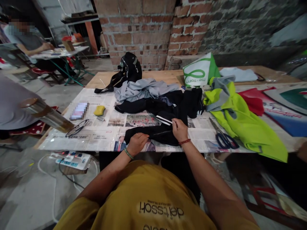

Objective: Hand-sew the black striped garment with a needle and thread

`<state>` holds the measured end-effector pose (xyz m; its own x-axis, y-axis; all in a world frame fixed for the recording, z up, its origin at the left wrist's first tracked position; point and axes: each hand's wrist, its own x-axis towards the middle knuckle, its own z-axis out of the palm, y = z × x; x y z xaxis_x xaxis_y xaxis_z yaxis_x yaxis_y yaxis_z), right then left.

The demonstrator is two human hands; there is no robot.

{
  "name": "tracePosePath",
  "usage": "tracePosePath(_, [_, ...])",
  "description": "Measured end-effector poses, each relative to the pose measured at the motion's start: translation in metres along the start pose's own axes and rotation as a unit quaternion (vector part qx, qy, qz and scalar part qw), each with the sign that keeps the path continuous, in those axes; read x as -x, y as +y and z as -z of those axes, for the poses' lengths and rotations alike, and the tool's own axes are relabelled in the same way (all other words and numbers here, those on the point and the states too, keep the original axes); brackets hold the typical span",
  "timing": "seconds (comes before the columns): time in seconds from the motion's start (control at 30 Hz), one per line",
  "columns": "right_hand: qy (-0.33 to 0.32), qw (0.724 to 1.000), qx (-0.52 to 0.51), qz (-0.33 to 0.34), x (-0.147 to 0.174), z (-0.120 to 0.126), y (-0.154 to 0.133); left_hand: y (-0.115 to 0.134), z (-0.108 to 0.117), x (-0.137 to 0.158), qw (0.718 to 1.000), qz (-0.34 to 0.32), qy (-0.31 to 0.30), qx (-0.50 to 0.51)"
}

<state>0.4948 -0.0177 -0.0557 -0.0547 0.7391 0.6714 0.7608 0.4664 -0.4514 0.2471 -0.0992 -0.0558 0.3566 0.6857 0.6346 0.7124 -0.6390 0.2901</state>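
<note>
A black garment (158, 135) with white stripes lies in folds on the newspaper, right before me. My left hand (137, 143) is closed on its near edge, fingers and thumb pinched together. Held between the fingers of my right hand (179, 130) is a fold of the same garment, close to a white-striped strip (164, 120). Part of the cloth is hidden under that hand. Behind it, more black cloth runs into a crumpled grey garment (146, 89); where one ends and the other starts, I cannot tell.
Dark-handled scissors (225, 140) lie right of my hands, beside a lime-green garment (249, 118). A yellow sponge (99, 110), a phone (79, 110), glasses (77, 128) and a tall bottle (48, 115) are on the left. A black bag (130, 65) and a green-white bag (198, 72) stand behind.
</note>
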Motion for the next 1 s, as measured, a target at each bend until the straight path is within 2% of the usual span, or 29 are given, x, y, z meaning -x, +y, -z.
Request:
tracePosePath(0.07, [-0.002,0.999,-0.027,-0.021,-0.002,0.0,0.001,0.001,0.003,0.0,1.0,-0.005,-0.005,0.007])
tracePosePath(0.17, [0.001,0.988,-0.101,-0.114,-0.012,0.007,-0.003,0.003,0.005,-0.001,1.0,0.002,0.001,0.013])
tracePosePath(0.23, [0.014,0.976,-0.143,-0.164,-0.022,0.017,-0.014,0.003,0.005,0.0,1.0,0.006,0.009,0.014])
tracePosePath(0.27, [0.017,0.974,-0.154,-0.164,-0.026,0.023,-0.023,0.003,0.005,0.0,1.0,0.004,0.01,0.013])
tracePosePath(0.33, [-0.004,0.982,-0.149,-0.112,-0.031,0.033,-0.044,0.001,0.005,0.002,1.0,0.001,0.004,0.013])
tracePosePath(0.4, [-0.064,0.989,-0.128,-0.03,-0.031,0.04,-0.067,-0.001,0.004,0.003,1.0,0.005,-0.004,0.014])
tracePosePath(0.5, [-0.17,0.977,-0.104,0.077,-0.02,0.037,-0.093,-0.003,0.003,0.005,1.0,0.01,-0.008,0.016])
tracePosePath(0.6, [-0.229,0.961,-0.068,0.141,-0.007,0.027,-0.099,-0.004,0.003,0.008,1.0,0.007,-0.004,0.017])
tracePosePath(0.8, [-0.285,0.938,0.064,0.186,0.005,0.02,-0.092,-0.002,0.006,0.009,1.0,0.0,-0.004,0.021])
tracePosePath(1.0, [-0.304,0.926,0.111,0.196,0.008,0.023,-0.095,-0.002,0.008,0.008,1.0,-0.018,-0.004,0.021])
